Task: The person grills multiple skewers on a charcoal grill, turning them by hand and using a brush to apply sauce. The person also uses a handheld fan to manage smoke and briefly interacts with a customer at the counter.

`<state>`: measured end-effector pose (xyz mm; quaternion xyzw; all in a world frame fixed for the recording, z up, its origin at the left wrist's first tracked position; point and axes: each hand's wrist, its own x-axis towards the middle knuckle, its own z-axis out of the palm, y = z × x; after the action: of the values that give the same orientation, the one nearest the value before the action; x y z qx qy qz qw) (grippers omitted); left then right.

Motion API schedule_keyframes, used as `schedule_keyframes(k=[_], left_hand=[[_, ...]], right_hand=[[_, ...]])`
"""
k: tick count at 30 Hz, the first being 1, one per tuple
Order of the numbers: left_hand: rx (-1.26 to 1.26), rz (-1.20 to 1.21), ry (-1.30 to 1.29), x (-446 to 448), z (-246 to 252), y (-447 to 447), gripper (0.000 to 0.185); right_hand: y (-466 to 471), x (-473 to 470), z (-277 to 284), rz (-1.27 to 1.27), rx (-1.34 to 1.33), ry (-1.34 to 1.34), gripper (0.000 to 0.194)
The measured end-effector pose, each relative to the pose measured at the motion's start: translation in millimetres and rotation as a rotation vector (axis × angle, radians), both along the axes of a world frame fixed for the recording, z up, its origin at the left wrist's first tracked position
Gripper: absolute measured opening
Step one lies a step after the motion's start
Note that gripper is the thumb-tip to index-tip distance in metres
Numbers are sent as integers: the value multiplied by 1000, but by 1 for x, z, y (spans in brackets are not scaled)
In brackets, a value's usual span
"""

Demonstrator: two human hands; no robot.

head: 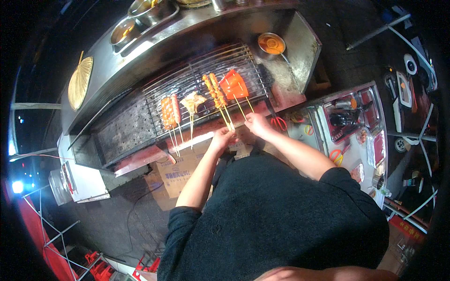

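My left hand (223, 139) grips the stick ends of the skewers of orange-brown meat pieces (214, 90), which lie over the grill grate (202, 79). My right hand (259, 124) has its fingers on a bamboo stick of the flat, glossy red-orange food (233, 85), just right of the meat. Further left on the grate rest a pale, frilled skewer, perhaps mushroom (193, 102), a pink sausage (175, 108) and a seasoned, scored flat piece (168, 113). Their sticks stick out over the front edge toward me.
A metal bowl of orange sauce with a brush or ladle (271, 43) sits right of the grate. Red-handled scissors (278, 123) hang at the grill front. Metal pots (123, 32) and a palm-leaf fan (80, 83) are on the back shelf. A side table (346, 116) holds trays and scissors.
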<state>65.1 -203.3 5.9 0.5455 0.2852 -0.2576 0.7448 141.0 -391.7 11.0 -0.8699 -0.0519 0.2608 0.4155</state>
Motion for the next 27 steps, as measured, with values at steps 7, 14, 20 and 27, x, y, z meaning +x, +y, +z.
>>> schedule_keyframes(k=[7,14,20,27], left_hand=[[1486,-89,-629,-42,40,54,44],[1512,-53,-341,-22,20,69,40],[1373,137,-542,-16,25,100,24],[-193,562,-43,-20,-4,83,13]], right_hand=[[-73,-19,0,-42,15,-126,35],[-103,-52,-32,-92,39,211,29],[-97,-44,-26,-114,126,233,28],[-108,-45,-32,-97,20,275,30]])
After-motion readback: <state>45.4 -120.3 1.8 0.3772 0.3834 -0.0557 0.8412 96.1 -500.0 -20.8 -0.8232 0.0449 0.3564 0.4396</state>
